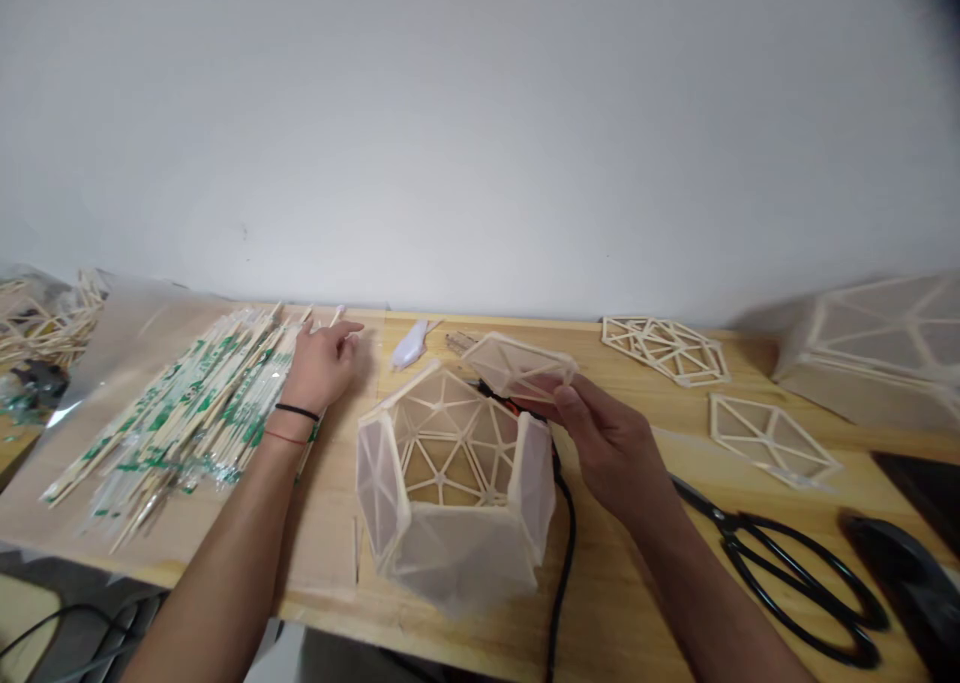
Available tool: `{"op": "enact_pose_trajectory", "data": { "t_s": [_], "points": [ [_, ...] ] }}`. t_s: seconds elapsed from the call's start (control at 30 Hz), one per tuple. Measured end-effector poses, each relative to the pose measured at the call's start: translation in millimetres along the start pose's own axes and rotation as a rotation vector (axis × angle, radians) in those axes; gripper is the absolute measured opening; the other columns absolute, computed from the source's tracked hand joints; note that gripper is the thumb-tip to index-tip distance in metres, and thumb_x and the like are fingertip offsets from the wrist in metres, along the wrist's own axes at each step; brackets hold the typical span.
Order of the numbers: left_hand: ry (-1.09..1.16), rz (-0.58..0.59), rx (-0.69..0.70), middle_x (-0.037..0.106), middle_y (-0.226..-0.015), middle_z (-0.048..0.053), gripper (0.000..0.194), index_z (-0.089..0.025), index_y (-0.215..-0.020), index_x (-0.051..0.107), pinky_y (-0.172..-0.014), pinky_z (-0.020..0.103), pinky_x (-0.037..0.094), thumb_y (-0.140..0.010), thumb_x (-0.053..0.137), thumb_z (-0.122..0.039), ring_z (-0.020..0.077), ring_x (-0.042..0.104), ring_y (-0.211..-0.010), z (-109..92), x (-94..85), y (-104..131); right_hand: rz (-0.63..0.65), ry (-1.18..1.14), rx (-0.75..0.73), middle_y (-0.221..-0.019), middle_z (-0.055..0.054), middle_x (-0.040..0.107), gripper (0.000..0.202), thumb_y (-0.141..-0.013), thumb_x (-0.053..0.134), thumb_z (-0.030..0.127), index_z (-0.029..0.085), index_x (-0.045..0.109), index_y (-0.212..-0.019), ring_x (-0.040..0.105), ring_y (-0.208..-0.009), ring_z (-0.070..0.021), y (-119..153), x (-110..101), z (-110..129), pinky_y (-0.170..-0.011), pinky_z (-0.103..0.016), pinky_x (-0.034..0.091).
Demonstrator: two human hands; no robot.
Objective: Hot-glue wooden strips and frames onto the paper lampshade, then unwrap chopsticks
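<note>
My right hand (611, 443) pinches the edge of a pentagonal stick panel (517, 363) covered in translucent sheet, held tilted just behind the open top of a half-built polyhedron lantern frame (461, 548). The frame stands on the wooden table; its walls are similar covered panels, and bare stick triangles show inside. My left hand (324, 358) hovers over the far end of a pile of wrapped chopsticks (187, 413). Its fingers are partly stretched out to the right with nothing visible in them. A small white tool (411, 345), blurred, lies to the right of that hand.
On the right lie a bare stick frame (664, 351), another pentagon panel (772, 438) and black-handled scissors (795, 573). A larger covered polyhedron (892, 348) stands behind them, a black mouse (900, 573) at the edge. A black cable (562, 583) runs beside the frame.
</note>
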State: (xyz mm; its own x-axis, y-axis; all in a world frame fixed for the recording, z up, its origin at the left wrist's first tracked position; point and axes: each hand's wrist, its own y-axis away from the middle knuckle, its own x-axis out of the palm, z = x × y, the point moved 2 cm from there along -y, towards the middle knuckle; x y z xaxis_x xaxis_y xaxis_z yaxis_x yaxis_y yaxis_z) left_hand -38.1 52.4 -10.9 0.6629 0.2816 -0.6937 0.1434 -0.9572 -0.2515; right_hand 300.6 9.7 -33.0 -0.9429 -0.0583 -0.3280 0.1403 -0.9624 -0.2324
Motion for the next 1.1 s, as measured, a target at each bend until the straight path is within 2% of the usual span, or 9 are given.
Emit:
{"op": "enact_pose_trajectory", "data": {
  "t_s": [0.07, 0.17, 0.3, 0.37, 0.43, 0.63, 0.83, 1.0, 1.1],
  "points": [
    [0.084, 0.054, 0.043, 0.078, -0.093, 0.007, 0.024, -0.021, -0.103, 0.08, -0.126, 0.06, 0.029, -0.084, 0.067, -0.025, 0.031, 0.07, -0.106, -5, 3.5, 2, 0.022, 0.046, -0.051, -0.115, -0.006, 0.084, 0.044, -0.108, 0.051, 0.057, 0.026, 0.081, -0.111, 0.078, -0.111, -0.0286, -1, 0, 4, -0.095, -0.039, 0.061],
    [0.265, 0.178, 0.109, 0.073, -0.136, 0.015, 0.038, -0.019, -0.12, 0.077, -0.123, 0.053, 0.04, -0.094, 0.064, -0.044, 0.0327, 0.062, -0.135, -19, 11.9, 9, 0.077, 0.051, -0.127, -0.119, -0.007, 0.083, 0.041, -0.109, 0.051, 0.053, 0.027, 0.081, -0.116, 0.076, -0.114, -0.0284, -3, 1, 9, -0.097, -0.039, 0.059],
    [0.589, 0.422, 0.153, 0.066, -0.152, 0.014, 0.074, -0.023, -0.142, 0.067, -0.115, 0.049, 0.052, -0.106, 0.023, -0.07, 0.0303, 0.063, -0.14, -43, 25.0, 27, 0.128, 0.033, -0.192, -0.119, -0.007, 0.082, 0.039, -0.109, 0.051, 0.049, 0.027, 0.08, -0.123, 0.076, -0.115, -0.0279, -4, 1, 13, -0.102, -0.04, 0.057],
    [0.929, 0.576, 0.064, 0.061, -0.158, 0.013, 0.078, -0.024, -0.145, 0.067, -0.121, 0.05, 0.046, -0.104, 0.024, -0.074, 0.0313, 0.057, -0.148, -54, 28.5, 35, 0.161, 0.017, -0.206, -0.125, -0.007, 0.081, 0.037, -0.11, 0.052, 0.047, 0.028, 0.079, -0.127, 0.074, -0.12, -0.0277, -4, 0, 14, -0.107, -0.04, 0.055],
    [1.08, 0.635, 0.027, 0.063, -0.156, 0.011, 0.075, -0.024, -0.14, 0.071, -0.126, 0.048, 0.041, -0.104, 0.029, -0.074, 0.03, 0.052, -0.152, -61, 27.7, 41, 0.195, -0.006, -0.212, -0.132, -0.006, 0.079, 0.036, -0.11, 0.052, 0.044, 0.03, 0.077, -0.132, 0.072, -0.126, -0.0274, -4, 0, 16, -0.111, -0.04, 0.053],
    [1.044, 0.716, 0.032, 0.065, -0.152, 0.013, 0.074, -0.025, -0.139, 0.072, -0.116, 0.049, 0.051, -0.102, 0.036, -0.076, 0.0336, 0.058, -0.145, -67, 20.5, 44, 0.263, -0.033, -0.197, -0.142, -0.004, 0.075, 0.036, -0.11, 0.052, 0.039, 0.034, 0.073, -0.139, 0.068, -0.133, -0.0288, -1, -3, 18, -0.114, -0.042, 0.051],
    [0.824, 0.72, 0.221, 0.059, -0.159, 0.012, 0.063, -0.025, -0.148, 0.066, -0.126, 0.048, 0.038, -0.103, 0.048, -0.066, 0.0357, 0.052, -0.149, -65, 11.2, 42, 0.249, 0.01, -0.177, -0.141, -0.004, 0.075, 0.037, -0.111, 0.051, 0.041, 0.032, 0.073, -0.139, 0.069, -0.132, -0.0278, 1, -1, 18, -0.112, -0.041, 0.052],
    [0.782, 0.717, 0.221, 0.063, -0.154, 0.012, 0.063, -0.025, -0.147, 0.067, -0.127, 0.048, 0.035, -0.105, 0.043, -0.066, 0.0353, 0.053, -0.147, -68, 9.6, 43, 0.229, 0.041, -0.185, -0.134, -0.002, 0.079, 0.037, -0.112, 0.047, 0.042, 0.033, 0.075, -0.135, 0.072, -0.127, -0.0263, 2, 2, 19, -0.109, -0.039, 0.054],
    [0.885, 0.738, 0.124, 0.068, -0.145, 0.014, 0.069, -0.023, -0.143, 0.07, -0.12, 0.046, 0.044, -0.104, 0.037, -0.071, 0.0337, 0.06, -0.139, -69, 13.6, 45, 0.233, 0.03, -0.173, -0.134, -0.002, 0.079, 0.038, -0.112, 0.046, 0.042, 0.034, 0.077, -0.133, 0.072, -0.128, -0.0274, 3, 0, 20, -0.11, -0.04, 0.054]
  ]
}}
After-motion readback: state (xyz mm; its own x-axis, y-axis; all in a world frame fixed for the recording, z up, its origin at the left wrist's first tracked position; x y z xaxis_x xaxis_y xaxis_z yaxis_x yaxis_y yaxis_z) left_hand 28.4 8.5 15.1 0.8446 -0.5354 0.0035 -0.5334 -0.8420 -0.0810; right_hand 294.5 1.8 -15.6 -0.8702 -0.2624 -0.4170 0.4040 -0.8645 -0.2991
